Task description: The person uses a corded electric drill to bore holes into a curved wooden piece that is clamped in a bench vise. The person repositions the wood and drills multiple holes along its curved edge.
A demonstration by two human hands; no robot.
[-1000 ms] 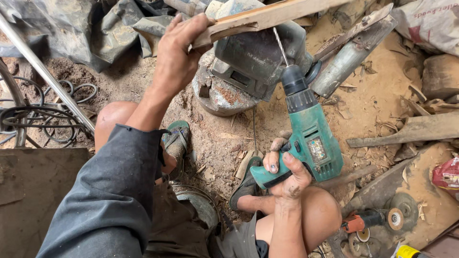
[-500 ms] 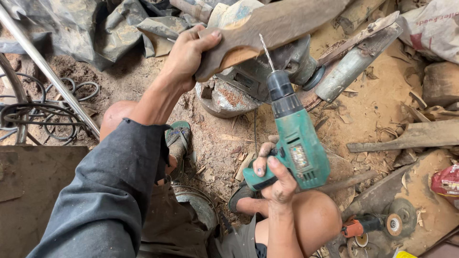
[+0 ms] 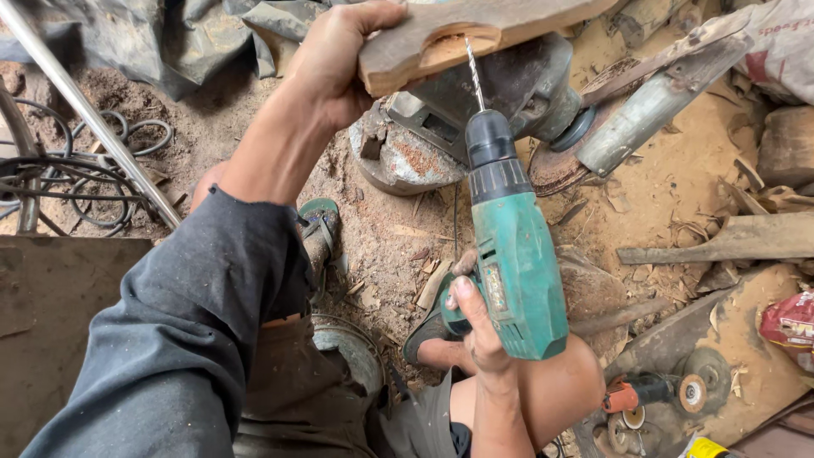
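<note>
Two hands are working: the left hand point(image 3: 339, 59) is clamping the wooden piece point(image 3: 475, 34) above the grinder point(image 3: 500, 93), now tilted edge-on; the right hand point(image 3: 475, 326), closed around the green drill point(image 3: 513, 254), has brought its bit point(image 3: 475, 76) against the wood's underside.

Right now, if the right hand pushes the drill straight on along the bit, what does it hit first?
Likely the wooden piece held by the left hand. The right hand aims the green drill up at its curved cut-out; the bit tip looks at or just short of the wood, but depth is unclear.
</note>
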